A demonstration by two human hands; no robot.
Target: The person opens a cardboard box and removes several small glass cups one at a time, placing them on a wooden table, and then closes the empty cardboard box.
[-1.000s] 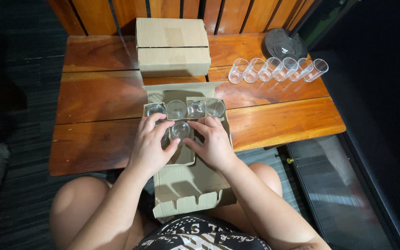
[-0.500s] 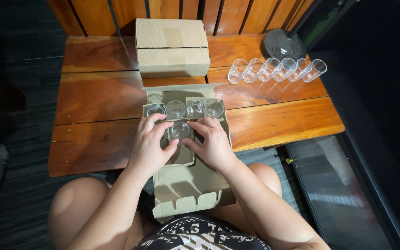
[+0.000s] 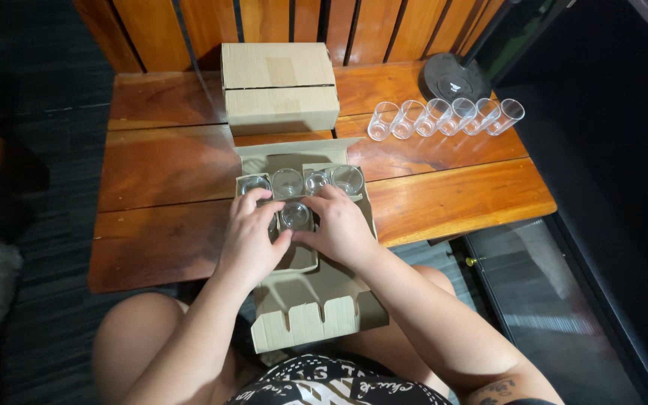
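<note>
The person sits at a wooden slatted table (image 3: 151, 172) with an opened cardboard carrier (image 3: 316, 296) laid across the near edge and partly over the lap. Both hands meet over the middle of that carrier, around one small clear glass (image 3: 295, 215). The left hand (image 3: 251, 241) curls in from the left, fingers bent around the glass's side, thumb pointing toward the right hand. The right hand (image 3: 341, 227) comes in from the other side, its fingertips on the rim or just beside it. Together they grasp this glass from both sides; from where I stand I cannot quite tell which hand bears its weight, since the fingers crowd it.

The glass sits upright in the second row of the carrier, just behind a row of four glasses (image 3: 301, 181) already standing in their cardboard slots at the far end. The left hand's fingertips lie close to the leftmost of those four. The near end of the carrier shows cut-out tabs and a folded flap, with no glass in it.

Farther back on the table stands a closed brown cardboard box (image 3: 279, 86), touching or nearly touching the carrier's far flap. To the right, well apart from the hands, a line of six clear glasses (image 3: 445, 117) lies in a slightly slanted row. Behind them rests a dark round object (image 3: 455, 76) at the table's back corner.
</note>
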